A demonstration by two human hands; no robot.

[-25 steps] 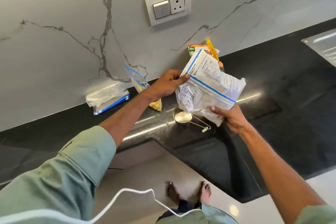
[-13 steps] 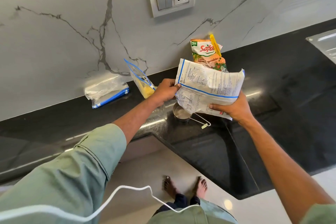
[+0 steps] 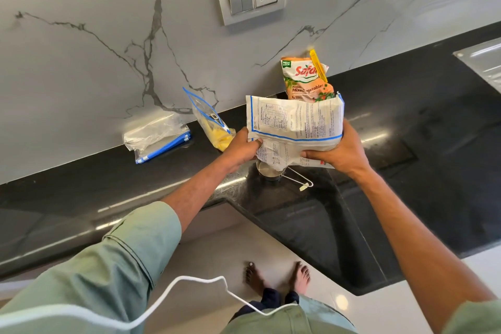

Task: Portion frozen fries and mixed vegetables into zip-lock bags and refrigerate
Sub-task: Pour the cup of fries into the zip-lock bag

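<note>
Holds white printed food bag [image 3: 295, 127], top folded over, in air over steel measuring cup [image 3: 267, 171] on black countertop [image 3: 406, 130]. Pinches bag's left edge with left hand [image 3: 241, 146]; wraps right end with right hand [image 3: 339, 149], fingers curled beneath. Finds clipped mixed vegetables pack [image 3: 303, 81] upright against marble wall [image 3: 81, 76] behind, zip-lock bag of fries [image 3: 214, 127] leaning left, empty zip-lock bags [image 3: 157, 138] flat beyond.

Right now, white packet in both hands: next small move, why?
Probably set the folded white printed packet down on the black counter: left hand and right hand both grip it above the steel measuring cup, and the clear zip-lock bag already holds yellow fries.
</note>
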